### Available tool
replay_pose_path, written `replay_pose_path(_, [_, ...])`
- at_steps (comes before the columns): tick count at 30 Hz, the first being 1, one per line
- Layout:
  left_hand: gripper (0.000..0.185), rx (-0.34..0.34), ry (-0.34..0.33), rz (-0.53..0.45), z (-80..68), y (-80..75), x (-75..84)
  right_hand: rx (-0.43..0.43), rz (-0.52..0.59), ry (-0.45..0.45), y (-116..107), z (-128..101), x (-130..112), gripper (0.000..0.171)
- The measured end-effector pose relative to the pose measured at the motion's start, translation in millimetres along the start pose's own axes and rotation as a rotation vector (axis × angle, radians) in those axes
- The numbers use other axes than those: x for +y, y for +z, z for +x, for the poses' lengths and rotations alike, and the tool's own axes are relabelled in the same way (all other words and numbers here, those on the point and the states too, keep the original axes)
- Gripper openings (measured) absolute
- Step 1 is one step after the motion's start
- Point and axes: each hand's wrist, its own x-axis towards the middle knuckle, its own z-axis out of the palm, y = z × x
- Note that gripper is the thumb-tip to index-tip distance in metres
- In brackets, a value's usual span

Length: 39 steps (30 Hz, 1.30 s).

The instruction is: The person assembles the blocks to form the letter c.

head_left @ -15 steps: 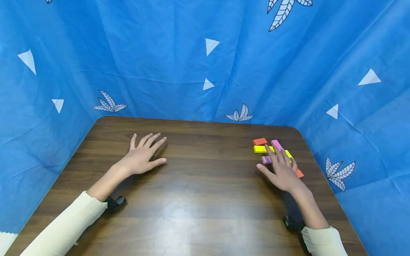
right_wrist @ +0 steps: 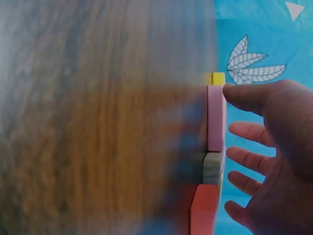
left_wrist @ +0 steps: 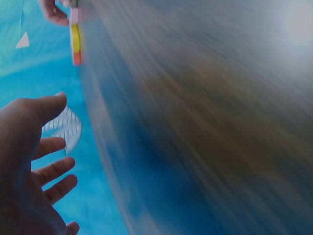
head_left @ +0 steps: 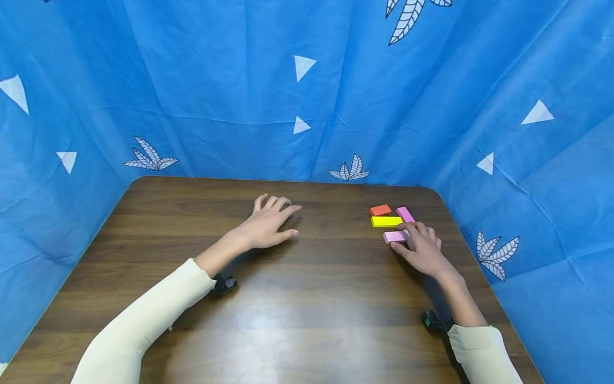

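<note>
Several small colored blocks lie near the table's far right corner: an orange block point(head_left: 380, 210), a yellow block point(head_left: 386, 221) and two pink blocks point(head_left: 405, 214) point(head_left: 395, 236). My right hand point(head_left: 413, 243) lies over the near side of this group, and its thumb tip touches the nearer pink block point(right_wrist: 215, 117). Its fingers point(right_wrist: 244, 155) are spread beside the blocks and grip nothing. More blocks, one of them red-orange point(right_wrist: 204, 210), line up under that hand. My left hand point(head_left: 280, 221) rests on the wood near the table's middle with loosely bent fingers and holds nothing. It is blurred in the left wrist view point(left_wrist: 29, 161).
The brown wooden table point(head_left: 288, 298) has rounded far corners. A blue patterned cloth point(head_left: 307, 96) closes it in at the back and on both sides. A black wrist mount point(head_left: 434, 322) sits by each cream sleeve.
My left hand has slid right and forward toward the table's middle, and its fingers have bent a little. My right hand's fingers have drawn in over the blocks.
</note>
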Motion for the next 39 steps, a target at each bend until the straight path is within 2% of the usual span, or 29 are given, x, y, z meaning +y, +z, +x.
replay_pose_path(4, [0.063,-0.014,0.035,-0.02,30.6,14.3,23.8,0.025,0.007,0.003,3,3,5,0.057])
replay_pose_path(10, [0.058,-0.028,0.075,-0.069,68.4,35.8,55.5,0.048,-0.006,0.004,7,2,9,0.053])
replay_pose_path(19, [0.049,-0.036,0.091,-0.099,118.5,52.9,91.2,0.078,-0.001,-0.041,0,11,3,0.047])
replay_pose_path(23, [0.045,-0.023,0.093,-0.114,132.7,56.6,107.3,0.069,-0.018,-0.041,5,12,2,0.047])
replay_pose_path(29, [0.045,-0.012,0.102,-0.08,154.7,62.2,131.6,0.071,-0.036,-0.045,9,11,4,0.044])
replay_pose_path(35, [0.038,-0.014,0.114,-0.097,174.1,72.5,146.9,0.101,-0.019,-0.073,8,11,4,0.037])
replay_pose_path(39, [0.039,-0.028,0.104,-0.055,182.0,79.8,153.4,0.091,-0.017,-0.062,4,7,6,0.034])
